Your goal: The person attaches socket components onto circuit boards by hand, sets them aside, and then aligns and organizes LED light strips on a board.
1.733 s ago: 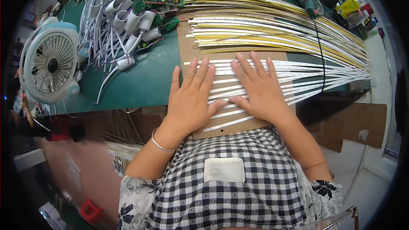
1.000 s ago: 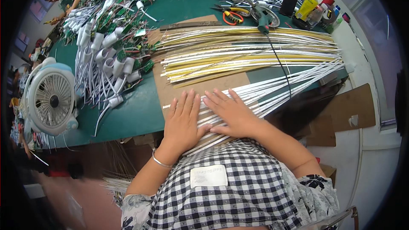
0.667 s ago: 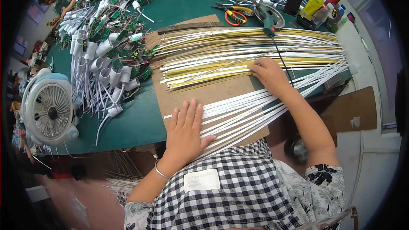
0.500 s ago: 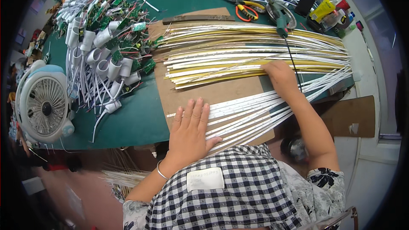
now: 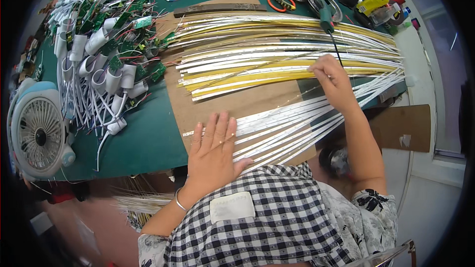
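Note:
My left hand (image 5: 212,162) lies flat, fingers spread, on the left ends of a fanned group of white LED strips (image 5: 277,123) near the table's front edge. Over the right part of the larger pile, my right hand (image 5: 334,85) is closed in a pinch. A thin strip seems to run from its fingers down toward my left hand, seen nearly edge-on and blurred. That larger pile of white and yellow LED strips (image 5: 237,62) lies just beyond, on brown cardboard (image 5: 180,113). Both groups converge at the right.
White cylindrical housings with green circuit boards and wires (image 5: 96,69) are heaped at left, beside a small fan (image 5: 40,136). A dark bar (image 5: 220,10) lies behind the strips. Orange-handled pliers (image 5: 282,1), a green-handled soldering iron (image 5: 325,20) and a yellow tube (image 5: 372,2) are at back right.
My right hand has risen slightly off the pile, and a thin strip now shows between it and my left hand. The left hand stays flat. The whole view has shifted a little.

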{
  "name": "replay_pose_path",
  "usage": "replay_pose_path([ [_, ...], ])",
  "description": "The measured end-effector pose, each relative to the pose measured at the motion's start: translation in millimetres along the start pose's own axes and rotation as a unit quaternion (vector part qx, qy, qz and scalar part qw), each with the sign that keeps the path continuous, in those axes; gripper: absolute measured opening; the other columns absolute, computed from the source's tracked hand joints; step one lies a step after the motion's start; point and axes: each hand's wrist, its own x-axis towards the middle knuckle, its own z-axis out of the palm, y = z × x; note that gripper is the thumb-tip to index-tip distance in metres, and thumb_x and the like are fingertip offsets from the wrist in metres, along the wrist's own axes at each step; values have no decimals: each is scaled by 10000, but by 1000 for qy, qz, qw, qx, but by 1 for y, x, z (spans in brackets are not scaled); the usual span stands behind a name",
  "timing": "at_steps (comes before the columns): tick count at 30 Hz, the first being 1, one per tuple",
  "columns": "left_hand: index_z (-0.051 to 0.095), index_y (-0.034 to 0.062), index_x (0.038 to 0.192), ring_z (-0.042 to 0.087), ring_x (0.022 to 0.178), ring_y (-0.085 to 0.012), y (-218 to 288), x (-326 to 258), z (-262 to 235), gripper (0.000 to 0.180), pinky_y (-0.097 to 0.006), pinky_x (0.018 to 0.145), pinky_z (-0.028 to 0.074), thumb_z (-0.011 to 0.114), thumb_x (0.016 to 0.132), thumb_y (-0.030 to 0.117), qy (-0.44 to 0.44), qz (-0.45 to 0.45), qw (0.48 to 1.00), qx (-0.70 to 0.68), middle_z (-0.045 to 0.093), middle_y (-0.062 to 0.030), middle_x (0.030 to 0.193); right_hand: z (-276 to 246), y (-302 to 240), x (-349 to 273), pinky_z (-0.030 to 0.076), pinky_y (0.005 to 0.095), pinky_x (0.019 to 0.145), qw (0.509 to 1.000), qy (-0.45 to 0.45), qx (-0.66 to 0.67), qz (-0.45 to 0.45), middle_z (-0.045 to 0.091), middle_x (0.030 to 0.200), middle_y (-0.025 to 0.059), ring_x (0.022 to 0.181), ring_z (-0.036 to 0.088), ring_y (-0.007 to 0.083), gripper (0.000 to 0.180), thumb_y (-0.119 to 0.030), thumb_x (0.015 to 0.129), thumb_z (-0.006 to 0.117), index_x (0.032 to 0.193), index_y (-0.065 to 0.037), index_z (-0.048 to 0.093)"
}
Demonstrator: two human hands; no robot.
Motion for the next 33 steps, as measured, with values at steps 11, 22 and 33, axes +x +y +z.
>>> replay_pose_path([
  [11, 400, 8, 1398, 241, 1416, -315, 7, 7, -8, 894, -478, 1158, 113, 610, 766, 604, -10, 16, 1000, -1, 339, -173, 1485, 12, 6, -1, 454, 365, 744, 1000, -12, -16, 0, 585, 836, 95, 828, 576, 276, 69, -79, 819, 627, 865, -32, 648],
  [22, 327, -20, 1428, 195, 1421, -377, 7, 1, -7, 911, -491, 1158, 115, 583, 796, 584, -31, -3, 999, 24, 282, -217, 1503, 21, 6, -11, 426, 373, 835, 994, -98, -22, -42, 579, 905, 83, 917, 531, 287, 87, -42, 804, 627, 889, -40, 645],
  [33, 327, -12, 1433, 210, 1422, -359, 1, 2, -6, 908, -480, 1166, 84, 530, 820, 627, -25, 9, 999, 24, 284, -210, 1505, 14, -17, -27, 447, 374, 878, 980, -116, -138, -87, 606, 1002, 89, 975, 558, 292, 155, -63, 805, 620, 958, -57, 647],
])
